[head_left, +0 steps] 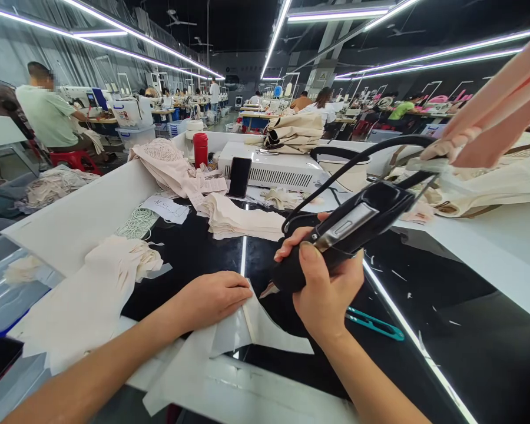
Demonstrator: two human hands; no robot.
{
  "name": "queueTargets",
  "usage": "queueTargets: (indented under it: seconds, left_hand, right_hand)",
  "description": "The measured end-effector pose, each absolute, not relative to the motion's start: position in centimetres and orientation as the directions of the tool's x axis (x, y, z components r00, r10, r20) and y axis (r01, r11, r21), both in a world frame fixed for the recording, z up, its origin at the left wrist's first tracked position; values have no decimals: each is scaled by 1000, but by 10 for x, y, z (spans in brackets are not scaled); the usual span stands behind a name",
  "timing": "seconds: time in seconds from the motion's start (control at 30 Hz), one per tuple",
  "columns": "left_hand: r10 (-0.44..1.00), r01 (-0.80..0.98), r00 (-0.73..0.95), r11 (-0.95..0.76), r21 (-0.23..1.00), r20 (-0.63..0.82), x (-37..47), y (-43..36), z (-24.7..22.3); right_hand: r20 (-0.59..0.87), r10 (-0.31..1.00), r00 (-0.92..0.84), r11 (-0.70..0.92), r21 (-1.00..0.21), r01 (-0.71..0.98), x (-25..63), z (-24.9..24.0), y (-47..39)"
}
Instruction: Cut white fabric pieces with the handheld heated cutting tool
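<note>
Inspected: the pale cloth piece, lying at the near edge of the glossy black bench, partly under the left hand. Note the left hand laid over the cloth, fingers together, fingertips at the upper corner; cannot tell pinching from plain pressing, with the thumb out of sight. Note the right hand clamped round the black handheld tool, thumb on the near side, pointed tip aimed down beside the cloth.

Judged as the step in hand: bringing the tip to the curved edge. For good work, smooth the cloth flat before contact; press firmly, well back from the tip (apparently the chief hazard to the left fingers). Tilt the tool for a clear sight of the edge, and follow the curve slowly at an even pressure. Keep the cord slack and off the cloth. Move the teal snips (just beside the right wrist) out of the way.

Recorded as hidden: the underside of the tool and the cloth beneath the left palm. Cannot confirm contact between tip and cloth, nor count the layers. Cut off at upper right: a blurred pink shape, not identifiable. Illegible: the markings on the paper sheet.
</note>
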State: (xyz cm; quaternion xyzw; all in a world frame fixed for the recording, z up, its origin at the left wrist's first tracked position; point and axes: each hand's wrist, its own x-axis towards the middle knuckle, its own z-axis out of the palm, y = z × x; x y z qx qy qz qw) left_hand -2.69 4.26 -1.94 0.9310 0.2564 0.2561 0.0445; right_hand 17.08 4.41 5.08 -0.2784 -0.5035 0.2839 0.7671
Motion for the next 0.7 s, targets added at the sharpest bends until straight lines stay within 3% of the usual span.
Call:
queueTargets:
  seconds: [0.2,0.43,0.7]
  left_hand:
    - [336,424,764,-905,-37,551,-23,43,-11]
    - [366,412,810,-911,0,459,-15,29,-4]
    - [375,426,775,-905,18,509,-19,19,-8]
  right_hand:
    - [616,713,334,689,-705,-168,181,54,37]
    - [607,715,347,683,-711,-164,179,50,35]
    - [607,725,325,677,-715,-175,169,49,36]
